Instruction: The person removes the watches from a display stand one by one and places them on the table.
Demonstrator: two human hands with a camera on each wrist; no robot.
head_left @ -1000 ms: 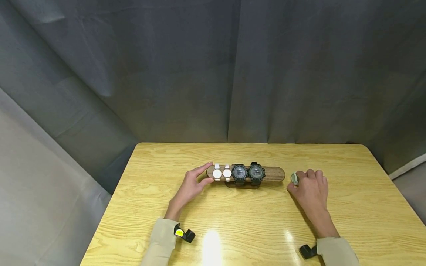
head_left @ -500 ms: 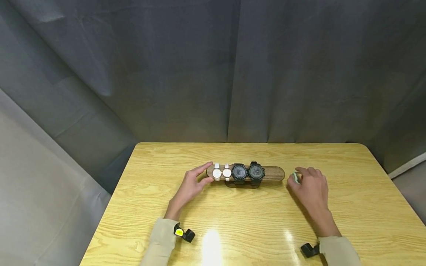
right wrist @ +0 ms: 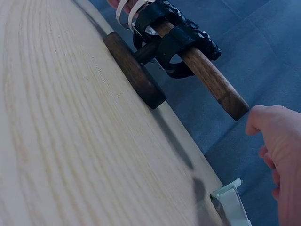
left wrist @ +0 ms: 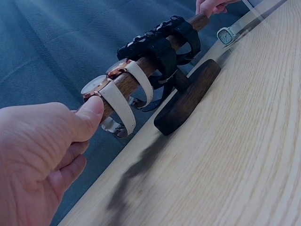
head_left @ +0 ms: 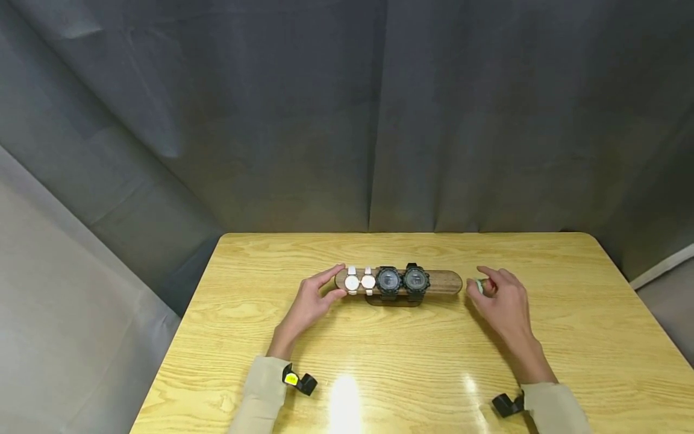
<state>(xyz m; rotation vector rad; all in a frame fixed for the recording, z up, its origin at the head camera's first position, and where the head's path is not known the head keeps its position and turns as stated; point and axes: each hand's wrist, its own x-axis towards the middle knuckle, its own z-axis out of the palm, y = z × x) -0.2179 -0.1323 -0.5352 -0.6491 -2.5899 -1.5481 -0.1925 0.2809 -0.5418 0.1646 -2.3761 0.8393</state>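
Note:
A wooden watch stand [head_left: 446,282] carries two watches with white straps [left wrist: 119,101] and two bulky black watches [head_left: 415,280] on its bar. My left hand [head_left: 309,304] grips the bar's left end between thumb and fingers, thumb beside the outermost white-strapped watch. Just past the bar's right end is my right hand [head_left: 504,304], its thumb and index finger apart. Below that hand, a pale green watch [right wrist: 233,205] rests on the table; in the left wrist view the same green watch [left wrist: 225,36] shows separate from the fingers. From the head, the thumb and fingers partly hide it.
The stand's dark base [left wrist: 188,99] sits on the light wood-grain table [head_left: 401,361]. A dark grey curtain [head_left: 293,150] hangs behind the table's far edge. Each sleeve bears a small black wrist camera [head_left: 308,384].
My right hand's thumb and index finger have spread apart, and the green watch shows less between them from the head. My left hand keeps its grip on the stand.

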